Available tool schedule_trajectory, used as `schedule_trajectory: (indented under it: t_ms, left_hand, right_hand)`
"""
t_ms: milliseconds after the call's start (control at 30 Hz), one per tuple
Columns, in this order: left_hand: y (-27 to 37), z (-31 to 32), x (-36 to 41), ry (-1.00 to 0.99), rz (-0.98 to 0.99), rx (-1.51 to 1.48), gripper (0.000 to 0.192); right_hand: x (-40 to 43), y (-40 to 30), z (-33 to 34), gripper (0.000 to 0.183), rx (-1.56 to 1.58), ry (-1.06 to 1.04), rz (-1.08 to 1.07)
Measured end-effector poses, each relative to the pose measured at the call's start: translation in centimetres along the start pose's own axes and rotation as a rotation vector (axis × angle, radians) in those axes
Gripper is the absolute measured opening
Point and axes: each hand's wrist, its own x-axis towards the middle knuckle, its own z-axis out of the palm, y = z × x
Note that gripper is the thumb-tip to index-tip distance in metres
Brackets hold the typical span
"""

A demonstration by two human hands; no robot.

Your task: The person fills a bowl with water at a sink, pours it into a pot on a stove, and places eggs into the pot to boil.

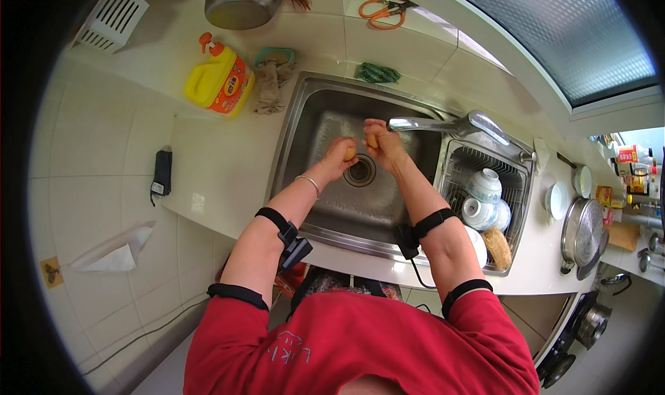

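Observation:
My left hand point(336, 155) is curled around a brown egg point(349, 154) above the stainless steel sink basin point(332, 208). Close beside it, my right hand point(387, 144) holds a second brown egg point(372, 141), just below the spout of the chrome tap point(421, 124). The fingers cover much of both eggs. Beneath and between the hands lies the round drain point(359, 171). Whether water flows from the tap, I cannot tell.
Right of the basin, a wire drying rack point(454, 171) holds several bowls point(480, 213) and a tan scrubber point(497, 248). A yellow pump bottle point(221, 80) and a rag point(269, 86) stand at the left. Behind the sink lie a green scouring pad point(377, 73) and orange-handled scissors point(383, 14).

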Motion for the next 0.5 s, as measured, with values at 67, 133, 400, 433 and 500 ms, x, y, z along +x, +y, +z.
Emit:
schedule_trajectory:
  t_ms: [67, 133, 400, 433, 500]
  left_hand:
    - [-0.1, 0.1, 0.2, -0.033, -0.002, 0.019, 0.027]
    - [0.2, 1.4, -0.1, -0.087, 0.032, 0.182, 0.025]
    - [1.0, 6.3, 2.5, -0.211, -0.049, -0.066, 0.021]
    - [1.3, 7.4, 2.6, -0.24, -0.08, -0.117, 0.023]
    - [1.5, 8.4, 3.3, -0.332, -0.132, -0.134, 0.027]
  right_hand:
    - [0.0, 0.2, 0.5, 0.017, 0.095, -0.027, -0.125]
    - [-0.3, -0.3, -0.1, 0.018, 0.056, -0.017, -0.083]
    - [-4.7, -2.2, -4.3, 0.012, 0.089, 0.117, -0.036]
    - [-5.2, -2.1, -5.1, 0.013, 0.092, 0.134, -0.077]
    - [-6.2, -1.6, -6.5, 0.016, 0.095, 0.165, -0.122]
